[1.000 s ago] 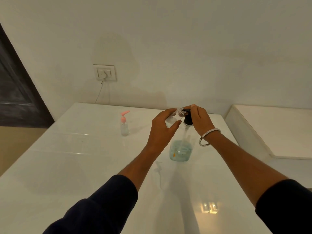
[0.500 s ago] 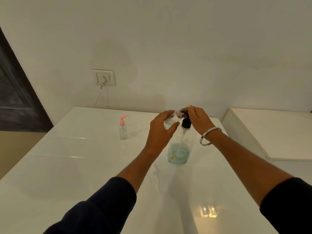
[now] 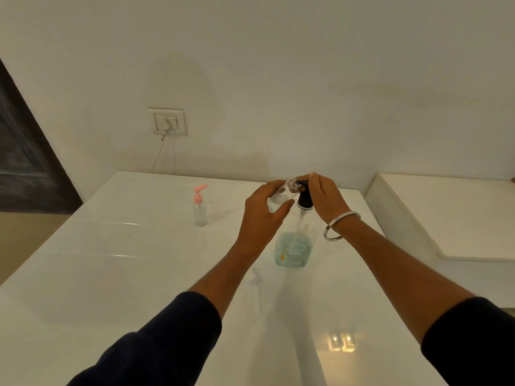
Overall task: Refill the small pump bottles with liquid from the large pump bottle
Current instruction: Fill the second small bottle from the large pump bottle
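The large clear pump bottle stands on the white table, with pale blue-green liquid in its lower part and a black pump head. My right hand rests on top of that pump head, fingers curved over it. My left hand grips a small clear bottle without a cap, tilted so its threaded mouth meets the pump's nozzle. A second small bottle with a pink pump stands upright to the left.
A faint clear pump part lies on the table in front of the large bottle. A white raised ledge borders the right side. A wall socket with a cable hangs behind, and a dark door is at the left.
Both hands and the bottles keep the same pose at the pump. Only the camera has tilted slightly, shifting the scene in view.
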